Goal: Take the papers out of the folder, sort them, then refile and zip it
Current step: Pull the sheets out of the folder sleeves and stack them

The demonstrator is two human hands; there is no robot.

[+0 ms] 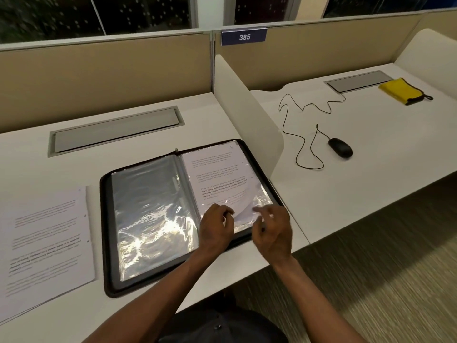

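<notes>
Two hands work at the near edge of one open folder (pixel 108 243) lying flat on the white surface (pixel 148 308). The left hand (pixel 216 230) rests on the lower part of the folder's right page, fingers curled down onto the clear sleeve (pixel 262 196) there; whether it pinches the plastic or only presses it is not clear. The right hand (pixel 273 231), just beside it, hovers at the sleeve's lower right corner with fingers loosely bent and partly spread; whether the fingertips touch the plastic or hold anything cannot be told. Beyond both hands, inside that sleeve, lies one printed sheet (pixel 215 169) with several blocks of text. To the left of the left hand, the folder's other page shows one glossy sleeve (pixel 148 214) with no sheet visible in it, catching glare. Farther left, well apart from the hands, a small stack of papers (pixel 44 246) lies on the surface just beside the folder; edges of more than one sheet show, but the count cannot be told. Beyond the folder sits one grey cable hatch (pixel 116 131). To the right of the right hand, past a white divider (pixel 247 115), the next surface carries one black mouse (pixel 340 147) with its cord (pixel 289 125), a second hatch (pixel 358 81) and one yellow cloth (pixel 400 91).
</notes>
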